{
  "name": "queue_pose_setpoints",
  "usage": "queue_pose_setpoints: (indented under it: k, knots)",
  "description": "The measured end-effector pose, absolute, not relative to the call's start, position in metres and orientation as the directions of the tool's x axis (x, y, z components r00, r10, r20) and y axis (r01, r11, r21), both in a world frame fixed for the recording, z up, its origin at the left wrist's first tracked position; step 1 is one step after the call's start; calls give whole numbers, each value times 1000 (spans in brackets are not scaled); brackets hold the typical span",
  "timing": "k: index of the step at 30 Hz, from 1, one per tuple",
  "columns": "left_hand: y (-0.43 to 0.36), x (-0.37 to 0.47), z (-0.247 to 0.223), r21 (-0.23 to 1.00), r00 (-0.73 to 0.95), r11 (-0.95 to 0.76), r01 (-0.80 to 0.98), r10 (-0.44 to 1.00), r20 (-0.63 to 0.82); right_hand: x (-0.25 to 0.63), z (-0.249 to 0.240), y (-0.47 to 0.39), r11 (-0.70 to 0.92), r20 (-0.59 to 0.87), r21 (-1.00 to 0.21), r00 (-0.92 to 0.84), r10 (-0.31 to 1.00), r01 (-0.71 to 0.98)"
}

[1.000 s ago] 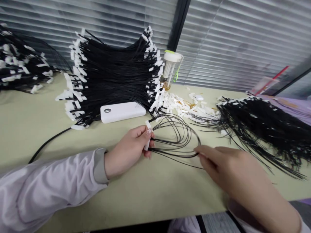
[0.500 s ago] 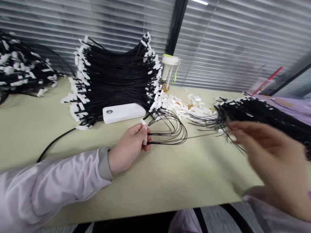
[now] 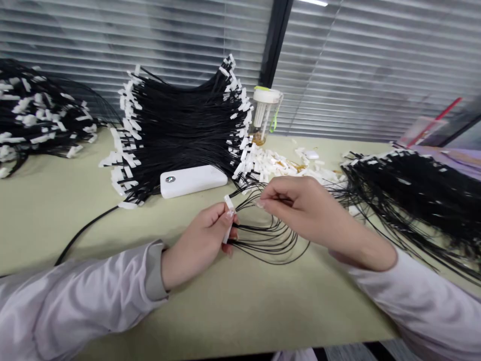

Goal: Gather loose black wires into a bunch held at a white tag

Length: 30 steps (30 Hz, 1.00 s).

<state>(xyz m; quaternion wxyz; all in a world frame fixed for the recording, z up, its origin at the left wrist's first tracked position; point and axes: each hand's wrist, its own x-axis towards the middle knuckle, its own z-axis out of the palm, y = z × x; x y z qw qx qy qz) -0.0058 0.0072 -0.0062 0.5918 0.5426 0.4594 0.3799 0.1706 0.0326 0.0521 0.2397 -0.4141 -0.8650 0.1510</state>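
Observation:
My left hand rests on the pale green table and pinches the ends of a small looped bundle of thin black cords, with a white tag sticking up between thumb and finger. Just right of it, my right hand hovers over the loops, its fingertips pinched on a single black cord near the left hand's tag.
A tall stack of tagged black cords stands behind, with a white power bank at its foot. More loose black cords lie at right, another pile at far left. Loose white tags and a clear bottle sit by the blinds.
My right hand swung out right to the loose cord pile, then came back left to meet the left hand with a cord pinched. The left hand kept its bundle.

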Motion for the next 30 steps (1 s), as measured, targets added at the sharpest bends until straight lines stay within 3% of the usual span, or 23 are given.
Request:
queue_pose_setpoints:
  k: [8,30]
  knots:
    - [10,2,-5,985,330,142,96,929,-166,166,30,35,637,260,-445,-590,764,629]
    - [5,1,-3,985,337,123,120,928,-157,165,38,33,654,163,-418,-656,737,631]
